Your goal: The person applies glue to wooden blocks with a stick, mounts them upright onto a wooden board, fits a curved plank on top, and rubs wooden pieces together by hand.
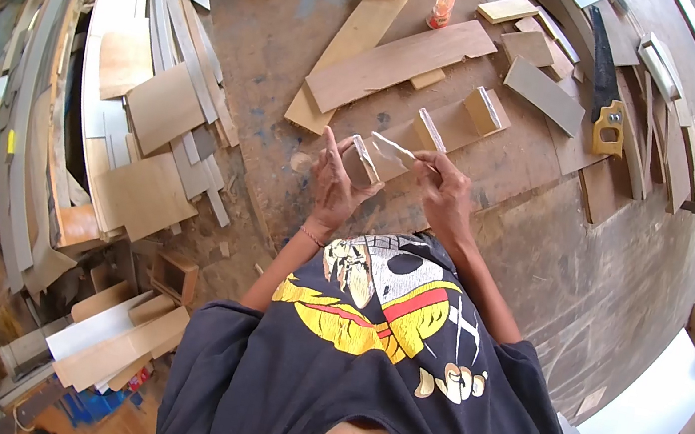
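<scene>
My left hand has its thumb and fingers around a small wooden block whose upper edge carries white glue. In my right hand is a thin stick, pinched between the fingers, its far end coated with white paste. The stick's tip is close to the block's glued edge; whether they touch I cannot tell. Two more upright blocks with white along their edges, a middle one and a farther one, stand in line on a wooden board.
Beyond the board lie long planks and a small orange-and-clear container. A handsaw with a yellow handle rests at the right among offcuts. Stacked wood pieces fill the left side. A white sheet is at lower right.
</scene>
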### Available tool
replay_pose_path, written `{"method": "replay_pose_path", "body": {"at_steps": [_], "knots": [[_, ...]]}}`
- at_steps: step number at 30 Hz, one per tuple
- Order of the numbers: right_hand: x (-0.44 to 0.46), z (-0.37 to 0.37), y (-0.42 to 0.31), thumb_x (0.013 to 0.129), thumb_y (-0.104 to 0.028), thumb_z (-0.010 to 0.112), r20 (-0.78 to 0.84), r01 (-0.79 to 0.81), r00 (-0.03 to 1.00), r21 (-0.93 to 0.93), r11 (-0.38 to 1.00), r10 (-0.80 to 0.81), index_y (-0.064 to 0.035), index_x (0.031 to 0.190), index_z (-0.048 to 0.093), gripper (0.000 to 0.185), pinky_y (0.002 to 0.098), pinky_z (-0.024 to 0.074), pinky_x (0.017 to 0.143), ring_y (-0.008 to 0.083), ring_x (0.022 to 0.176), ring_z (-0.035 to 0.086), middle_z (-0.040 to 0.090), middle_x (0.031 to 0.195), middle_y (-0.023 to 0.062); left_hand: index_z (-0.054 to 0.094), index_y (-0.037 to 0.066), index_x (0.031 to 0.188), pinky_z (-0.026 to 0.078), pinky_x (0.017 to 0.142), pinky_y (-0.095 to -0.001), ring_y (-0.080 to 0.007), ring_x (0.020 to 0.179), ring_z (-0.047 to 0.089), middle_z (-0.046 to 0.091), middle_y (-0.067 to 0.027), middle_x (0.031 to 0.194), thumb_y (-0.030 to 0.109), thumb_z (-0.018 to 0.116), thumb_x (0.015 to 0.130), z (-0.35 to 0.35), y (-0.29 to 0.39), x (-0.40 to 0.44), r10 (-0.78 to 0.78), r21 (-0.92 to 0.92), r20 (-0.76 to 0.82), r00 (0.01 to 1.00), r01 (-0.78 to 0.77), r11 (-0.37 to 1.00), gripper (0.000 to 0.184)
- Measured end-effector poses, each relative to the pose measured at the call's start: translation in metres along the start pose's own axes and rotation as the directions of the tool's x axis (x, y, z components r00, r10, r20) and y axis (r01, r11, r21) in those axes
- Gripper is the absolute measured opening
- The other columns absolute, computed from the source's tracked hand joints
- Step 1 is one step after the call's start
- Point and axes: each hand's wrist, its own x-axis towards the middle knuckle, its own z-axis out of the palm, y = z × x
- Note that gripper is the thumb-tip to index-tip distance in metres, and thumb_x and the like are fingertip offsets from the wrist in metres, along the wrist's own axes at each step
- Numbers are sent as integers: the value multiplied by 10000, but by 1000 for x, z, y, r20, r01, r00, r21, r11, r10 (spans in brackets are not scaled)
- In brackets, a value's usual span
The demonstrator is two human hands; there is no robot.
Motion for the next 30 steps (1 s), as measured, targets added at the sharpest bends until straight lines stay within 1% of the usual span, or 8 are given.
{"method": "replay_pose_path", "body": {"at_steps": [6, 8, 9, 11, 14, 20, 26, 30], "knots": [[15, 31, 17, 850, -47, 603, 50, 114, 992, -38, 993, -112, -18, 942, 652, 109, 281, 467, 577, 142, 638, 613, 664, 751, 121, -10, -94, 1430, 319, 951, -402, -286, 1105, 480, 512, -105, 1254, 279, 864, 567, 4, -5, -1, -5, 21, -19, 1000, 5, 1000, 1283], [17, 35, 25, 872, -76, 611, 16, 177, 984, 44, 983, -178, -33, 965, 659, 113, 237, 430, 547, 65, 611, 534, 591, 641, 16, -11, -93, 1430, 323, 949, -397, -283, 1106, 483, 514, -102, 1254, 280, 867, 558, 3, -4, 1, -15, 36, -13, 1000, 15, 999, 1292], [16, 35, 24, 872, -76, 611, 17, 178, 984, 44, 983, -179, -33, 965, 659, 113, 237, 430, 547, 65, 611, 534, 591, 641, 16, -10, -93, 1429, 327, 948, -396, -280, 1105, 487, 516, -100, 1253, 281, 867, 554, 4, -4, 0, -15, 50, -15, 1000, 15, 999, 1294], [13, 31, 23, 837, -9, 607, 87, 88, 992, 69, 994, -94, -19, 960, 643, 129, 297, 486, 616, 206, 691, 642, 657, 793, 122, -8, -94, 1429, 331, 948, -395, -277, 1105, 491, 519, -97, 1251, 281, 868, 550, 3, -4, 0, -15, 62, -16, 1000, 16, 998, 1296], [7, 32, 38, 822, 19, 614, 90, 194, 973, 167, 967, -211, -34, 965, 645, 156, 293, 487, 650, 209, 762, 637, 639, 861, 116, -3, -95, 1428, 338, 954, -393, -277, 1108, 494, 521, -92, 1251, 276, 866, 549, 3, -2, 1, -48, 40, -4, 999, 48, 998, 1291], [4, 28, 35, 781, 45, 647, 154, 368, 910, 130, 921, -386, -48, 950, 651, 193, 311, 506, 699, 238, 856, 624, 605, 918, 112, 4, -103, 1426, 339, 964, -391, -276, 1110, 492, 520, -92, 1252, 287, 869, 545, 10, -9, 0, -83, 11, 10, 997, 82, 997, 1295], [3, 21, 53, 730, 66, 663, 135, 441, 886, 55, 896, -444, -63, 945, 657, 251, 329, 515, 716, 261, 865, 621, 599, 942, 113, 1, -117, 1420, 334, 965, -399, -270, 1105, 490, 514, -101, 1253, 312, 865, 566, 3, -2, 2, -82, 41, 22, 996, 81, 996, 1288], [-4, 11, 60, 716, 73, 664, 144, 414, 899, 32, 910, -414, -66, 944, 659, 267, 333, 514, 716, 262, 871, 619, 599, 948, 109, 2, -110, 1423, 337, 955, -398, -273, 1093, 503, 523, -101, 1243, 309, 862, 570, 2, -2, 2, -26, 45, -7, 1000, 26, 999, 1282]]}}
